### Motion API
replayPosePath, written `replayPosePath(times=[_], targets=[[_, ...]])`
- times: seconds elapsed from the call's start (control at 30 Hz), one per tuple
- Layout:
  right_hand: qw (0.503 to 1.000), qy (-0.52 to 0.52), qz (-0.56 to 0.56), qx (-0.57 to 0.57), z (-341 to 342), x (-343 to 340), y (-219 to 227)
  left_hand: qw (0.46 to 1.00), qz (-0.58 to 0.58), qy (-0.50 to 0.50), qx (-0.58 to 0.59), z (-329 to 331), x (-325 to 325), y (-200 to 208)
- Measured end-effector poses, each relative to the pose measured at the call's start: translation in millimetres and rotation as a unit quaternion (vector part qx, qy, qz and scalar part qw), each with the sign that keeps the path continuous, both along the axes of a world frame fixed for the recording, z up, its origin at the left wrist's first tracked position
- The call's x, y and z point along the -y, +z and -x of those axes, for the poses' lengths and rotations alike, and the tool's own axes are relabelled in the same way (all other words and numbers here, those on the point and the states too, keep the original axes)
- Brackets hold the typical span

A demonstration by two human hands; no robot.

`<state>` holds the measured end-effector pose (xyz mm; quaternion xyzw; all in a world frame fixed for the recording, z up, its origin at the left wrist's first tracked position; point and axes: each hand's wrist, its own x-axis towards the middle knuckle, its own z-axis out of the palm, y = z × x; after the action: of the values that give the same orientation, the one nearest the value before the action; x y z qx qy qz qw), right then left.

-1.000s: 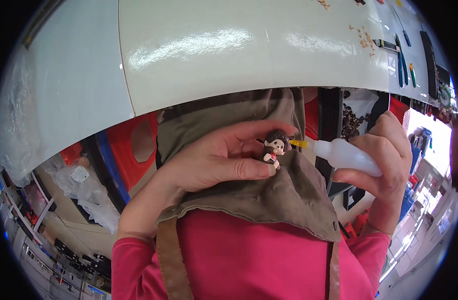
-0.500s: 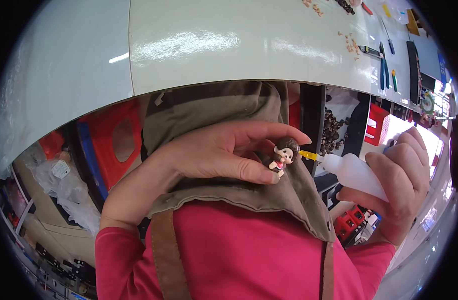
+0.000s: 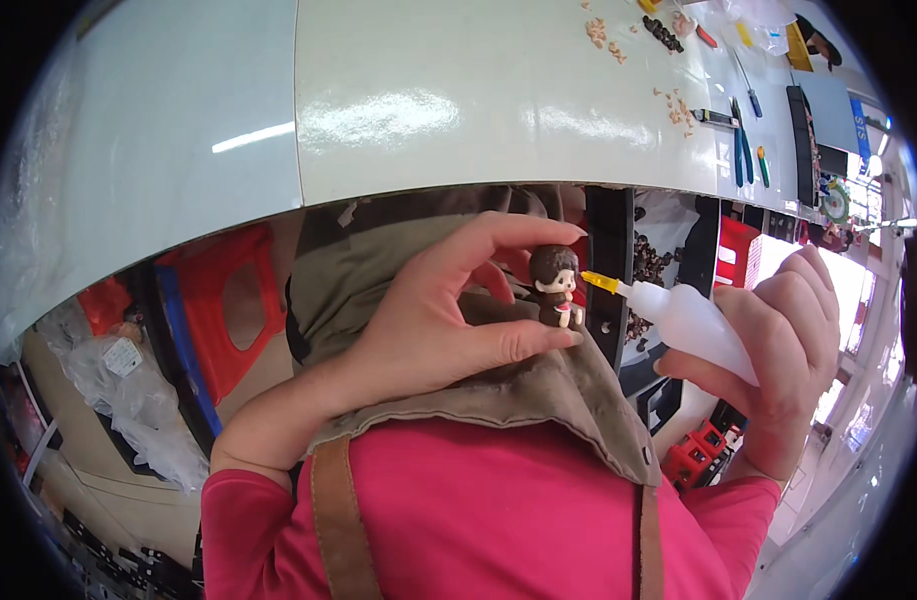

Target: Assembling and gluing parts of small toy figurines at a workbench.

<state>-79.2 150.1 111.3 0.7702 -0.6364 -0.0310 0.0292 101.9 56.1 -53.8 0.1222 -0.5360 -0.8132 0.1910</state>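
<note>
Bottle (image 3: 694,322) nozzle moved closer to figurine (image 3: 556,285), pinched in left hand (image 3: 429,320); right hand (image 3: 779,350) gripping bottle. Risk: over-squeeze, probably glue, onto fingers (image 3: 519,342).

figurine (image 3: 556,288): dark brown hair, pale face, a small red patch on its front
glue bottle (image 3: 701,325): milky white body, yellow nozzle
apron (image 3: 499,400): plain olive-khaki cloth, brown strap
shirt (image 3: 479,520): solid bright pink
table (image 3: 399,110): glossy pale grey-white, shiny with light streaks
stool (image 3: 224,300): red, with a blue one beside it
crate (image 3: 739,250): red
tools (image 3: 744,140): blue and green handles
</note>
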Motion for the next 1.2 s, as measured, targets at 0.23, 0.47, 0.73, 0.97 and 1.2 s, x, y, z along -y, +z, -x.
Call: replayPosePath(times=[0.23,0.47,0.73,0.97,1.2], targets=[[0.998,0.006,0.042,0.046,8,-1,-9,0.976,0.192,0.101,-0.016,5,1,-3],[0.998,-0.006,0.048,0.048,20,-7,-6,0.942,0.3,0.147,0.011,14,-2,4],[0.99,0.014,0.023,0.139,43,-5,-16,0.943,0.302,0.138,-0.008,15,-4,-1],[0.986,0.002,0.01,0.167,55,-12,-22,0.938,0.32,0.133,-0.02,14,-4,-1],[0.976,-0.037,-0.025,0.212,61,-15,-27,0.94,0.315,0.129,-0.034,14,-5,-1]])
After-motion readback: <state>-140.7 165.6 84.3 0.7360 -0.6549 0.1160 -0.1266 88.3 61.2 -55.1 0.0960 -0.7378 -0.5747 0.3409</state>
